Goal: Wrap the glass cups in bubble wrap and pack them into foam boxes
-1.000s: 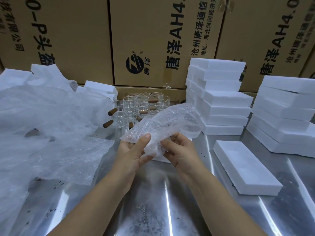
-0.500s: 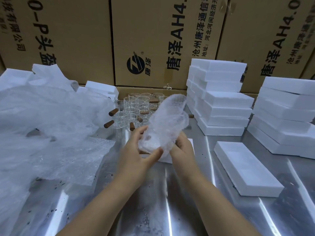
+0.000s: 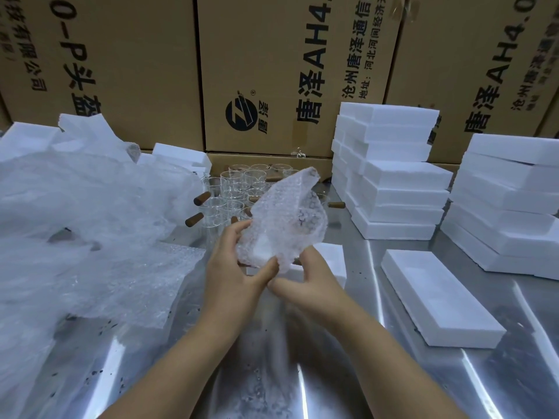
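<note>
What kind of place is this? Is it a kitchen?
Probably not: it looks like a warehouse packing station. Big printed cardboard cartons stand behind a steel table, white foam boxes are stacked at the right, and many glass cups sit beside heaped bubble wrap.

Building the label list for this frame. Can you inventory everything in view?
bubble wrap bundle: one, clear, held above the table's middle; contents unclear
glass cups: a cluster, too many to count, clear with brown handles, behind the bundle
loose bubble wrap: one heap, whitish, left
middle foam stack: one, white, right of the cups
far foam stack: one, white, right edge
flat foam piece: one, white, lying alone at right
low foam box: one, white, behind the hands, mostly hidden
cartons: at least three, brown with black print, at the back
table: one, steel
left grip: bare, pinches the bundle
right grip: bare, holds the bundle's lower edge
</note>
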